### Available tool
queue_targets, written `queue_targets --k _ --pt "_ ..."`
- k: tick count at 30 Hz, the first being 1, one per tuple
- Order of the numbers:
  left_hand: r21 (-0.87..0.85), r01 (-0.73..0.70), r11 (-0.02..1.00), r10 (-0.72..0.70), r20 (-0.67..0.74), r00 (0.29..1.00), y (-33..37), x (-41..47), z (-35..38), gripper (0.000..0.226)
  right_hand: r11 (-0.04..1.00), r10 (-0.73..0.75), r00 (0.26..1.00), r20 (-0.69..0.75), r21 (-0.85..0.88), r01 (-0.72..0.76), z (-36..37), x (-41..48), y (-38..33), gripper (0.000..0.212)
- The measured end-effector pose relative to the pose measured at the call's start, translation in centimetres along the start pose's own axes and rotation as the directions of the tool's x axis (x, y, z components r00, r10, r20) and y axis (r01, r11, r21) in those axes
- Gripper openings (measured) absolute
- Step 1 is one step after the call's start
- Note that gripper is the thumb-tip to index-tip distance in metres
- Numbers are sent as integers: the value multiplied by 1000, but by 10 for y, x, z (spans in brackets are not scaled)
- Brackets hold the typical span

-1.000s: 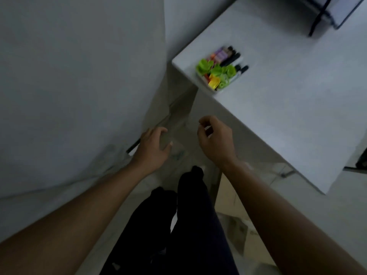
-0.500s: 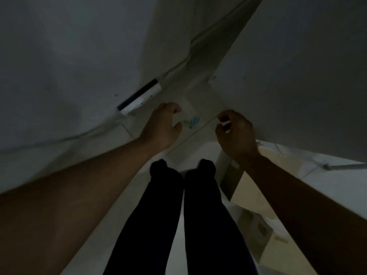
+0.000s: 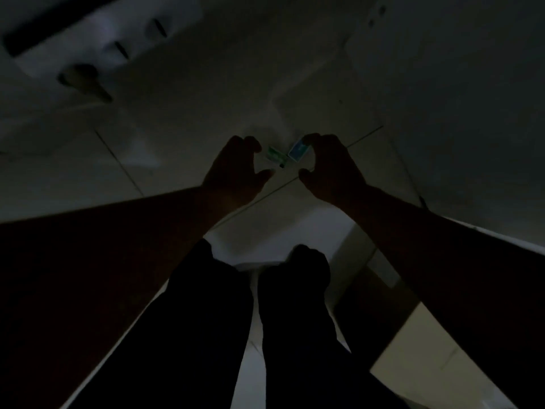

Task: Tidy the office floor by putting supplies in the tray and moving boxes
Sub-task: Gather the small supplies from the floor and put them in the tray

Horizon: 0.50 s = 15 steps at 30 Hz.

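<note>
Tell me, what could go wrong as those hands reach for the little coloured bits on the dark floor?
It is very dim, so the small green item could be missed or nudged away. The right hand touches the small blue item; its grip looks unsettled, so it might slip. The left hand hovers open.

floor [image 3: 182, 160]: pale tiles, we see it dim | on it: small green item [image 3: 275, 155], blue item [image 3: 298, 151] just beside | cardboard box [image 3: 418, 346] lower right

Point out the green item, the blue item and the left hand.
green item [image 3: 274, 155], head view, on its middle.
blue item [image 3: 298, 151], head view, on its face.
left hand [image 3: 236, 175], head view, back of hand.
</note>
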<state>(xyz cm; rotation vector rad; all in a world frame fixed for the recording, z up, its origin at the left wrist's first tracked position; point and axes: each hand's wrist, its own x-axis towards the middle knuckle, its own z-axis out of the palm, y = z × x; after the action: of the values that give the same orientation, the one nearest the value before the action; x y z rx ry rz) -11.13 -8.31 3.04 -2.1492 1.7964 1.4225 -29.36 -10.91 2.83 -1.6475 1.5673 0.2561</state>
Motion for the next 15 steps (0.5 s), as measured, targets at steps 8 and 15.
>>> queue_targets --k 8,15 --pt "202 -105 974 92 75 993 -20 46 59 80 962 -172 984 -42 -224 158 46 29 43 58" --pt "279 -62 958 60 15 998 -15 52 72 62 982 -77 991 -108 -177 57 49 34 36 49"
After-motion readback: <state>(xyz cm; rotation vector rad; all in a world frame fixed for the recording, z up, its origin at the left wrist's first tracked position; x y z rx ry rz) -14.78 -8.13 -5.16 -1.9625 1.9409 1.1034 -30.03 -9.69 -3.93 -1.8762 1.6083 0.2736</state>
